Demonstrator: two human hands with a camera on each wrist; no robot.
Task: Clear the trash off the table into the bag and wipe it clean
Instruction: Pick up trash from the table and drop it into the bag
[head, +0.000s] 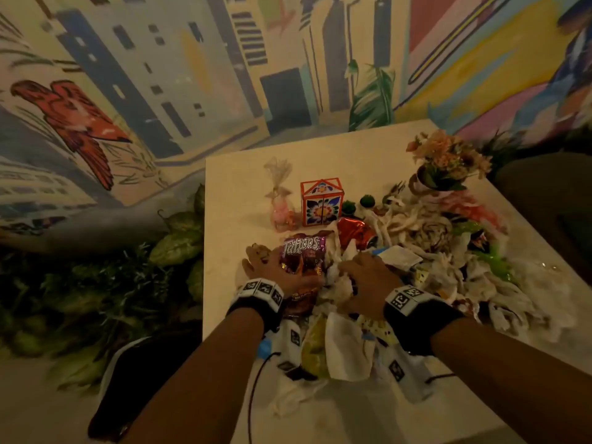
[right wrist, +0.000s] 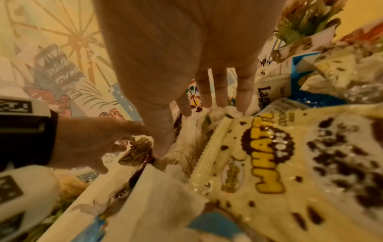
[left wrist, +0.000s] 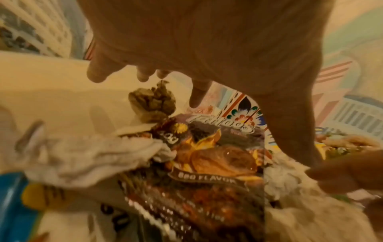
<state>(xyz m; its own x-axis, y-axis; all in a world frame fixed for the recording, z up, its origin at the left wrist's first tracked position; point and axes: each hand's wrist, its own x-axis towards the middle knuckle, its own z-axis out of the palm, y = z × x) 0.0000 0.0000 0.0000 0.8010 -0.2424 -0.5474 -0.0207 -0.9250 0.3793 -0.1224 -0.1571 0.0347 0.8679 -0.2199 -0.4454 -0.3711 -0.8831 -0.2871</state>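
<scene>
- The left hand (head: 282,270) lies over the left edge of the trash pile on the table (head: 320,149); its fingers (left wrist: 97,72) are spread apart and nearly straight in the left wrist view, curled round nothing that shows
- Under and just right of that hand is a purple crisp packet (head: 304,254) reading "Tattoos", with "BBQ FLAVOR" legible in the left wrist view; I judge it light, crackly and slippery foil, best taken by pinching a crimped end rather than the flat face
- A small crumpled brownish wrapper (left wrist: 152,102) sits just beyond the left fingertips; it should be nearly weightless and easy to scoop
- Crumpled white tissue (head: 336,283) fills the gap between the two hands; soft, light, likely to shed shreds, so gathering it in handfuls seems wiser than picking single pieces
- The right hand (head: 368,283) rests on top of the pile's middle, fingers (right wrist: 244,91) straight and slightly apart, tips touching white tissue, gripping nothing
- Just right of it, in the right wrist view, a cream packet (right wrist: 290,163) with brown specks reads "WHAT!"; the smaller words below are too blurred to read; again thin slick film
- Beyond it a blue and white carton (right wrist: 275,85) shows lettering like "Lag", the rest hidden; stiffer card, easy to take by an edge
- Far on the table stand a patterned box (head: 322,203) and a flower pot (head: 445,168), likely decoration to leave
- A dark bag (head: 141,379) hangs at the table's near left edge
</scene>
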